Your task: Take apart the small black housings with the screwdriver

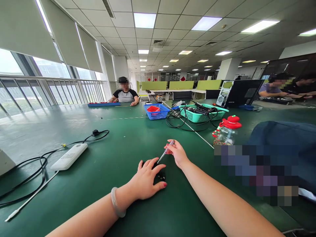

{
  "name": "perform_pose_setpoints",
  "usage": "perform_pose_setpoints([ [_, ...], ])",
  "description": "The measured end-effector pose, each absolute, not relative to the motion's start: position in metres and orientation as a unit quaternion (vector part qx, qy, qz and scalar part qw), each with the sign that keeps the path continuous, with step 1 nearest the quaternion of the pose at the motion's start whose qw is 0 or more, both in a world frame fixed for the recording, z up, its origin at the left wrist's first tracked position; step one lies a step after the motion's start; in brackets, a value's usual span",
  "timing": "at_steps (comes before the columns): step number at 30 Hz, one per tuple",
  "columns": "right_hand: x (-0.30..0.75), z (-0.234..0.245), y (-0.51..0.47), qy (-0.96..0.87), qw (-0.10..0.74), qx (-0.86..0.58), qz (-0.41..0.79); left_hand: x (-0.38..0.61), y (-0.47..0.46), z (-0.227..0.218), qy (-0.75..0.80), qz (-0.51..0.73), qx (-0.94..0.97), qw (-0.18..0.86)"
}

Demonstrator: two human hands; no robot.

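Observation:
My right hand is closed around the clear handle of a slim screwdriver. Its metal shaft slants down and left, and the tip reaches a small black part lying on the green table. My left hand rests over that black part, fingers on its far side and thumb on its near side, holding it down. Most of the part is hidden under the palm and fingers; a few round shiny details show between thumb and forefinger. Whether the tip sits in a screw, I cannot tell.
A white power strip and black cables lie left. Ahead stand a blue basket and a green basket full of cables. A red-lidded bottle and dark bag are right. Another person sits across.

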State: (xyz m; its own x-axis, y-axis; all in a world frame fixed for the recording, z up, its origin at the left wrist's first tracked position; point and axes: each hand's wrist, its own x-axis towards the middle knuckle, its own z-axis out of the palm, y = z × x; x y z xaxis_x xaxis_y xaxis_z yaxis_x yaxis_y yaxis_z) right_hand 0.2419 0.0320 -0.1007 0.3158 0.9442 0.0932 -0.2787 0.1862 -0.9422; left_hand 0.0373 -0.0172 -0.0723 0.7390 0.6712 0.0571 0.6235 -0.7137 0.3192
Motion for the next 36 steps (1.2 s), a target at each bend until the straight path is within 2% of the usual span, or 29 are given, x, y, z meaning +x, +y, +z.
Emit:
perform_pose_setpoints([
  [10, 0.245, -0.102, 0.033, -0.372, 0.680, -0.444, 0.450, 0.022, -0.043, -0.073, 0.364, 0.109, 0.917, 0.124],
  [15, 0.245, -0.100, 0.031, -0.373, 0.675, -0.450, 0.450, -0.034, -0.049, -0.078, 0.388, 0.107, 0.911, 0.091],
  [27, 0.245, -0.094, 0.029, -0.361, 0.668, -0.465, 0.455, -0.241, 0.010, -0.073, 0.617, 0.026, 0.785, -0.059],
  [36, 0.245, -0.096, 0.029, -0.366, 0.665, -0.475, 0.445, -0.254, 0.033, -0.065, 0.580, 0.024, 0.814, -0.035],
])
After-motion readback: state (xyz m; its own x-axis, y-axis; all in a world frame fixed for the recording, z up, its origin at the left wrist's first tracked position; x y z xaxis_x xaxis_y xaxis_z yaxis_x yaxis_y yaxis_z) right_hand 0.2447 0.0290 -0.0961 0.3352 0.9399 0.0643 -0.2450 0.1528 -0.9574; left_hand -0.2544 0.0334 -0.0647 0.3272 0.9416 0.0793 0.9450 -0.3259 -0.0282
